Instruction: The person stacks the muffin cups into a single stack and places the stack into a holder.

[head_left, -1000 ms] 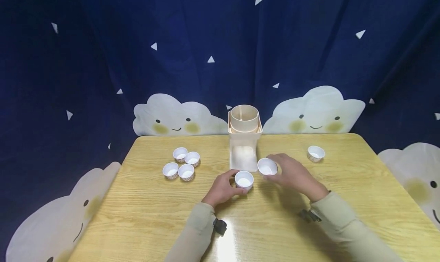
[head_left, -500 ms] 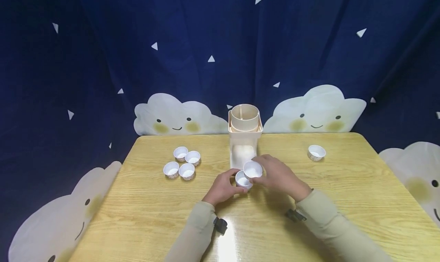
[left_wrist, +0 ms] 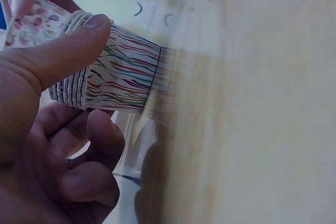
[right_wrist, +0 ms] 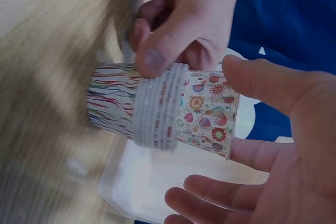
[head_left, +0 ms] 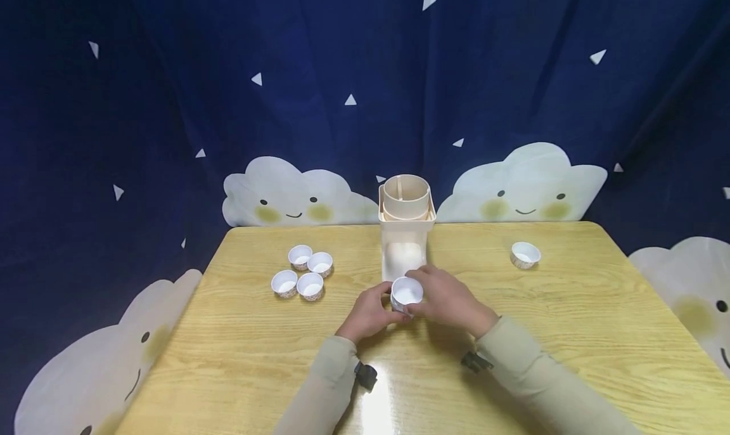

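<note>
My left hand (head_left: 367,313) grips a stack of nested paper baking cups (left_wrist: 123,74), the outermost printed with wavy coloured lines. In the left wrist view the thumb lies along the stacked rims. My right hand (head_left: 447,298) pinches a flower-patterned paper baking cup (right_wrist: 210,111) by its rim, between thumb and index finger. That cup's lower part sits inside the mouth of the stack, and its printed upper wall stands out above the rims. In the head view its white inside faces up and covers the stack's mouth.
Just behind the hands stands a beige plastic holder (head_left: 403,226) with a round tube on top and a tray-like base. Several baking cups (head_left: 284,284) sit grouped on the left of the wooden table (head_left: 228,359); another baking cup (head_left: 525,255) stands at the right.
My right hand has moved left with its cup, over the stack and down into its mouth. The left hand has stayed in place around the stack.
</note>
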`<state>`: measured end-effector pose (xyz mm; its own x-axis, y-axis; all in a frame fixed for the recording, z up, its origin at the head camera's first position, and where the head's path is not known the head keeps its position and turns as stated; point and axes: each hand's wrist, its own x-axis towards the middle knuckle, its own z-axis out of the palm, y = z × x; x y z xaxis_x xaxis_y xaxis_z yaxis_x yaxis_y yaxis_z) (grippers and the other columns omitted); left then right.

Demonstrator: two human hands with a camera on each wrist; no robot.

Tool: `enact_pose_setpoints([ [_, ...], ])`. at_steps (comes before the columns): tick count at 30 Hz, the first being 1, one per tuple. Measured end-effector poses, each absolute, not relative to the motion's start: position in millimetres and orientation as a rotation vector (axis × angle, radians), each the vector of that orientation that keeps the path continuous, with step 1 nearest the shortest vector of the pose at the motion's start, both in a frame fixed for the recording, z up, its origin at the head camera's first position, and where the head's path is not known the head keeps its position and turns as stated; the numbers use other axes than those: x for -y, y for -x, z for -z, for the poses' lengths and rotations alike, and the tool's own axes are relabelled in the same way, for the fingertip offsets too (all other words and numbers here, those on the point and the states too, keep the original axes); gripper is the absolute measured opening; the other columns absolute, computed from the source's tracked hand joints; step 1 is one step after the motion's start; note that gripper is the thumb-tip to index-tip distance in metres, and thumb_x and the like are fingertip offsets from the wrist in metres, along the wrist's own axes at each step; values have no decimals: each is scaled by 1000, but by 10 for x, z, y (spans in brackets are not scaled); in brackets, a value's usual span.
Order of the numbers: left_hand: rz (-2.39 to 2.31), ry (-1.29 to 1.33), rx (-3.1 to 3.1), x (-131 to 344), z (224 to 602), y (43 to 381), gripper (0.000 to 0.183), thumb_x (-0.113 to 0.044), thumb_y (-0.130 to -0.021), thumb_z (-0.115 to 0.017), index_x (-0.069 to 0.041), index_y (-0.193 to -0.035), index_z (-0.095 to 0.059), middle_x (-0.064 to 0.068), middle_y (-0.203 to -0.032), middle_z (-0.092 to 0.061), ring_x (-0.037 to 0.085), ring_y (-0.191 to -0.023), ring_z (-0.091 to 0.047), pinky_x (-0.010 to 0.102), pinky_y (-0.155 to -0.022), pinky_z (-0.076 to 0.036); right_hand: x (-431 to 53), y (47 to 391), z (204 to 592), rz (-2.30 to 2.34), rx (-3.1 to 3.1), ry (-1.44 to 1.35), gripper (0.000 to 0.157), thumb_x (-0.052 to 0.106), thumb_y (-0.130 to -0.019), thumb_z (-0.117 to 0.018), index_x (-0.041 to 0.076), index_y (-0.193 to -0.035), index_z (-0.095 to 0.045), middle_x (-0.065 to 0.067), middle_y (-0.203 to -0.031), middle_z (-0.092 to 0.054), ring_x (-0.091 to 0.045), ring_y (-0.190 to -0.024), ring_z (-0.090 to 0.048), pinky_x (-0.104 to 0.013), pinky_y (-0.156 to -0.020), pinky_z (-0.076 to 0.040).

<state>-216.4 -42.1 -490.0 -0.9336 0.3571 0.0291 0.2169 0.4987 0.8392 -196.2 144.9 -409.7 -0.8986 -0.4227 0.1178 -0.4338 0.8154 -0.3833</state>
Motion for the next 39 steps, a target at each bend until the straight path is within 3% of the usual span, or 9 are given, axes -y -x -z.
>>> enact_pose_setpoints([
  [29,-1421,-486,-2588,420,4912,2164,61,-26,-73,-85,-17,-129,-63,6,-129,-67,27,-128,-58,49,-112,-40,-1412,1984,4253,-596,3006,-664,57,26,-75,-84,9,-125,-63,-17,-115,-65,-28,-94,-64,-42,-73,-53],
  [39,-1443,-529,-2585,426,4906,2158,57,-25,-74,-87,-14,-124,-63,7,-124,-69,27,-124,-60,49,-111,-42,-1412,1961,4243,-647,3050,-633,87,33,-76,-84,4,-147,-43,-21,-123,-64,-32,-108,-64,-47,-81,-55],
])
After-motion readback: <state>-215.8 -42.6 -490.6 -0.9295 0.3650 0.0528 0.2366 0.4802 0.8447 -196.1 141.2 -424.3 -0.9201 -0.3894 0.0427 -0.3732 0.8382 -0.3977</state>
